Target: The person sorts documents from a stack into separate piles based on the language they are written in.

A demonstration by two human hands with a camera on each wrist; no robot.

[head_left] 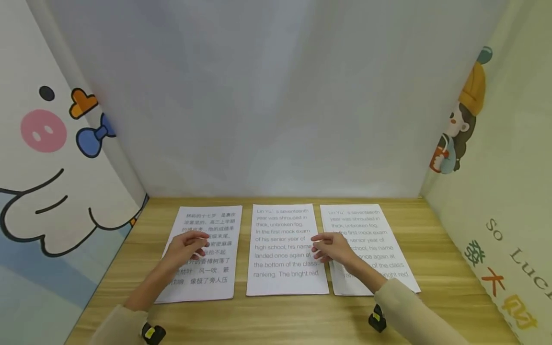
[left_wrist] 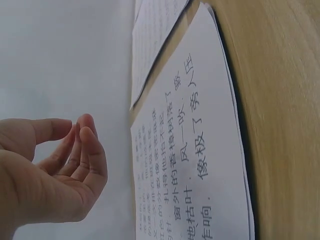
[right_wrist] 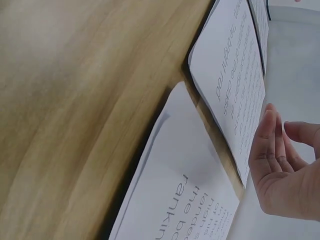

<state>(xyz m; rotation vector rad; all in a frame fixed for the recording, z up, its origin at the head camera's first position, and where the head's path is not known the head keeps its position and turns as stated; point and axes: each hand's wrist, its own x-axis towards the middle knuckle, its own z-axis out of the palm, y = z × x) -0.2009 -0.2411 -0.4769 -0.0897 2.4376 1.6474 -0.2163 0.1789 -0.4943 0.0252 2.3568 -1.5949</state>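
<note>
Three stacks of printed paper lie side by side. Over the left stack [head_left: 207, 287], printed in Chinese characters, hovers my left hand [head_left: 184, 249]. Its fingers are loosely curved with the thumb near the fingertips, and the left wrist view shows this hand [left_wrist: 65, 170] holding nothing. English text covers the middle stack [head_left: 284, 285] and the right stack [head_left: 366, 213]. My right hand [head_left: 335, 248] hangs above the left part of the right stack, its fingertips reaching toward the middle one. Nothing is between its bent fingers [right_wrist: 267, 130] and thumb in the right wrist view.
The stacks lie on a wood-grain table [head_left: 284, 316]. A pale wall [head_left: 276, 105] rises at the back. Side panels with cartoon prints stand at the left [head_left: 47, 191] and right [head_left: 487, 191]. Small black devices [head_left: 153, 333] are at both wrists.
</note>
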